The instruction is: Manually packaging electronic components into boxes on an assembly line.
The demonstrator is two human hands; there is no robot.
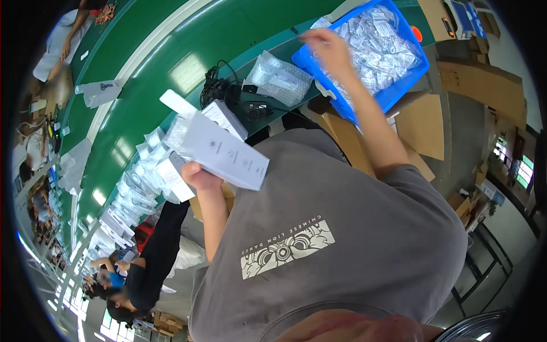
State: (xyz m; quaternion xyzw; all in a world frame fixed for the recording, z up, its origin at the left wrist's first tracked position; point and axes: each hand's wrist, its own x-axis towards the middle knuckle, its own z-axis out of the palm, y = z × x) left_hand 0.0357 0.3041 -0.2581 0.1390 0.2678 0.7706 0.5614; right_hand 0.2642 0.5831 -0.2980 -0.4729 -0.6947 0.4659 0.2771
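My left hand [202,175] is closed on a white carton [228,149], tilted in front of my grey shirt. Its end flap [178,104] stands open, and clear bubble wrap [178,134] shows at that end. My right hand [330,50] is over the left rim of a blue plastic bin [423,61], its fingers smeared by motion. Whether anything is between them I cannot make out. Heaped inside the bin are many small clear packets [379,48] with whitish contents.
Bubble-wrapped items [279,77], black cables [213,85] and another white box [228,118] lie on the green table [236,34]. More wrapped items [134,191] line its edge to the left. Open cardboard cartons [419,122] stand below the bin. Other people [139,279] work farther along the line.
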